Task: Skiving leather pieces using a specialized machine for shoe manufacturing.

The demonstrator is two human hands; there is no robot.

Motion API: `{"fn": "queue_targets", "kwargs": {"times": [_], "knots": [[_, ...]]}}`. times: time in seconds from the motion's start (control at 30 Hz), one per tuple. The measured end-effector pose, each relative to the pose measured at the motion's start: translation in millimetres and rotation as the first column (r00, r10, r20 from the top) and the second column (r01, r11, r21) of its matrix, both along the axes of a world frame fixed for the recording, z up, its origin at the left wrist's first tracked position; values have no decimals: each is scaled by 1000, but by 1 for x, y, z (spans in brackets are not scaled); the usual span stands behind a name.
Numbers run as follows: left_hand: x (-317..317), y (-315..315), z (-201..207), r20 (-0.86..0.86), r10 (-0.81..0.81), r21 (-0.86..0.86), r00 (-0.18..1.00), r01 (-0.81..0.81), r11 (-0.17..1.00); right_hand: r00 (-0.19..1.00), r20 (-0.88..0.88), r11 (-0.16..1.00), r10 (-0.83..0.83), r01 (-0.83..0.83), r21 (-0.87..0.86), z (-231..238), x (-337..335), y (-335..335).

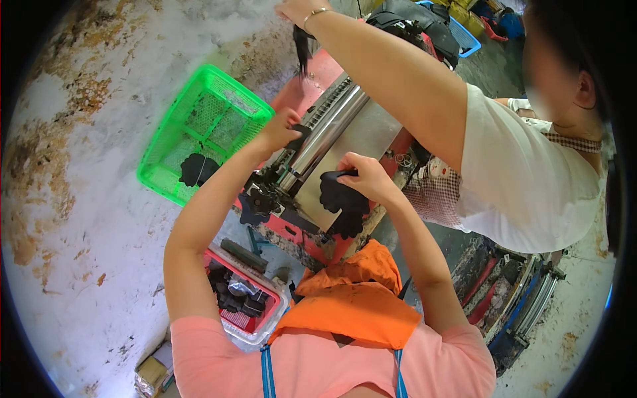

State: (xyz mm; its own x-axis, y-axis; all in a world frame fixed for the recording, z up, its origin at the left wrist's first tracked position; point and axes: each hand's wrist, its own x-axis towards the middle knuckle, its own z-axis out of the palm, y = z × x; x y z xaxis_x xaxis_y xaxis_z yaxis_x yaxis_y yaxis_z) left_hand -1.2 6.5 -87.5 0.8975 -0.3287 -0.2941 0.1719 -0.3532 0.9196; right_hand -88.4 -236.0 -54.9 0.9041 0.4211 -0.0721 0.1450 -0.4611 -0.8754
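"From here, what have I got, left to right?"

"My left hand (pixel 282 131) sits at the left side of the roller (pixel 326 136), its fingers curled in close to a small dark piece (pixel 300 136); I cannot tell whether they grip it. Right of the roller is the metal plate (pixel 361 134), and over its near end my right hand (pixel 365 177) has its fingers pinched together on the upper edge of the black piece (pixel 342 196)"

"How would I handle it well?"

"I'd keep my left fingertips off the roller, and smooth the black piece's folds before loosening the pinch"

"And around me?"

"Leftmost, the green basket (pixel 174 127) holds a ruffled piece (pixel 196 170). Then, lower, the red-and-white tub (pixel 277 306) holds dark parts (pixel 232 290). Beyond the roller's far end, a co-worker's hand (pixel 298 10) is by a dark strip (pixel 302 52), and the co-worker's arm (pixel 398 96) stretches above the machine to the right; I'd stay clear of it"
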Motion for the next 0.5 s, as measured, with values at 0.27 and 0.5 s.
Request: {"fn": "queue_targets", "kwargs": {"times": [0.27,0.5], "knots": [[-7,24,20,587,-184,484,788,-160,861,980,176,933,-88,143,-331,-6,2,5],[-10,-2,27,46,-238,303,970,214,929,938,336,869,-80,231,-438,5,-1,18]]}}
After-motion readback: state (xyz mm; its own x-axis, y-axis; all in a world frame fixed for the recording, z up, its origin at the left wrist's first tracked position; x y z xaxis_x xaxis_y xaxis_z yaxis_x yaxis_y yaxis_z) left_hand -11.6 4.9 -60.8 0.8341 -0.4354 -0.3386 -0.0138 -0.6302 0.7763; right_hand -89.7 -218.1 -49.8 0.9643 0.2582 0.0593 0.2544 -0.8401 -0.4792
